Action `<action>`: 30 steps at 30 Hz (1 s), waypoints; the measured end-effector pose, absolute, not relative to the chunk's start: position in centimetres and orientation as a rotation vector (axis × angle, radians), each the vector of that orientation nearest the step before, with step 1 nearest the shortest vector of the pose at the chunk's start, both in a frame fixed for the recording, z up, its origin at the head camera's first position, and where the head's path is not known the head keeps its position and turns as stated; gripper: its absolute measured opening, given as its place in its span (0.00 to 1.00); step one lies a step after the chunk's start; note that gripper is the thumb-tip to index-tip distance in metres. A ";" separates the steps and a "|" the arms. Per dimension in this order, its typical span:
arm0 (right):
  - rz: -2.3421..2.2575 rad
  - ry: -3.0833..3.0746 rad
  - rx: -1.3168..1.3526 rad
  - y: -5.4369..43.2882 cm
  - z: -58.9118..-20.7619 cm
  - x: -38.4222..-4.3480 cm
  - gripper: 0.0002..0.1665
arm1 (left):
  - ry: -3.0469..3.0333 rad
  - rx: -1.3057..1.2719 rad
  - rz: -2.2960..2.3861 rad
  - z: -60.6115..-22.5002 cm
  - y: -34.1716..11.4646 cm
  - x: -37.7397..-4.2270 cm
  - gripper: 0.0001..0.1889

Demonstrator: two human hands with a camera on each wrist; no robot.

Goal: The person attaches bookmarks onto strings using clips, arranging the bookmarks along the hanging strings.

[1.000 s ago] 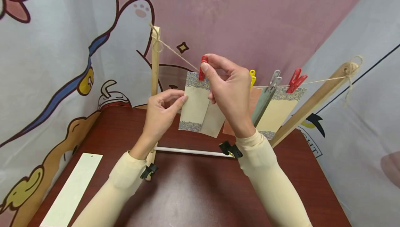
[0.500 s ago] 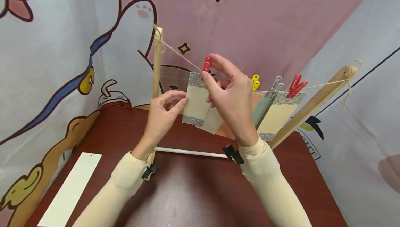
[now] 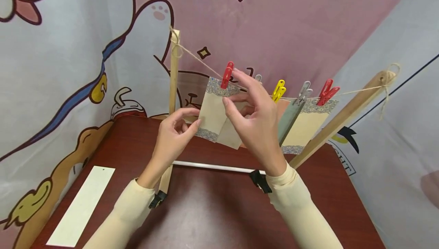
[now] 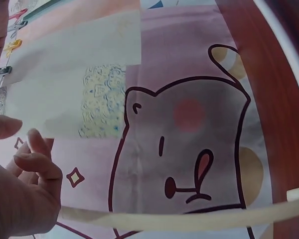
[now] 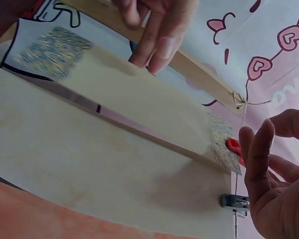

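A cream card [image 3: 212,108] with patterned bands at both ends hangs from the twine [image 3: 198,59], held at its top by a red clothespin [image 3: 227,75]. My right hand [image 3: 257,123] is just right of the clothespin, thumb and fingers apart with nothing between them; in the right wrist view its fingertips are beside the red clothespin [image 5: 233,145]. My left hand [image 3: 175,130] is at the card's left edge, with thumb and index finger spread. In the left wrist view, its fingers lie off the patterned card [image 4: 102,99]. A plain pale card [image 3: 230,134] hangs behind, partly hidden.
Further right, a yellow clothespin [image 3: 279,90], a grey one [image 3: 303,93] and another red one [image 3: 327,92] hold more cards. Wooden posts [image 3: 174,73] carry the twine, with a white rod [image 3: 216,166] low between them. A white strip [image 3: 82,207] lies on the table's left.
My right hand has let go of the red clothespin and moved down and right of it. My left hand has shifted lower along the card's edge, and its fingers have come off the card.
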State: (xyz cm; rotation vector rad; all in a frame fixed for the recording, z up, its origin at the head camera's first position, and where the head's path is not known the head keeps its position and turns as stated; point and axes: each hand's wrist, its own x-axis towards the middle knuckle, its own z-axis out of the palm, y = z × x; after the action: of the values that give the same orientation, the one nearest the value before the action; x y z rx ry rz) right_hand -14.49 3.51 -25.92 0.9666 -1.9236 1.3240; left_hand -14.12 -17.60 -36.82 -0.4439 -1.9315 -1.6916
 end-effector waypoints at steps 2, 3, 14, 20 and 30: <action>1.311 -1.917 0.991 4.0 -26.5 -14.5 0.34 | -1.961 -0.438 -1.654 -37.1 -17.7 -13.7 0.17; 1.297 -1.912 0.994 4.1 -26.7 -14.5 0.34 | -1.973 -0.433 -1.633 -37.2 -17.8 -13.5 0.18; 1.251 -1.889 1.016 5.5 -28.7 -14.2 0.32 | -2.014 -0.370 -1.641 -38.6 -18.6 -11.5 0.17; 1.224 -1.863 0.978 6.4 -30.0 -13.6 0.29 | -2.021 -0.321 -1.666 -38.9 -19.6 -9.7 0.17; 1.334 -1.880 0.928 7.4 -31.8 -13.3 0.30 | -2.125 -0.234 -1.562 -40.6 -21.3 -8.0 0.20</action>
State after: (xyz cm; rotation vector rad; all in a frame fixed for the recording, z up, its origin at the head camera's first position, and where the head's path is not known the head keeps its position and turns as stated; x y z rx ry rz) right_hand -13.31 7.44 -31.81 0.9282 -1.8805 1.3337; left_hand -8.02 -21.31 -40.61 -0.2339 -2.1252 -1.5615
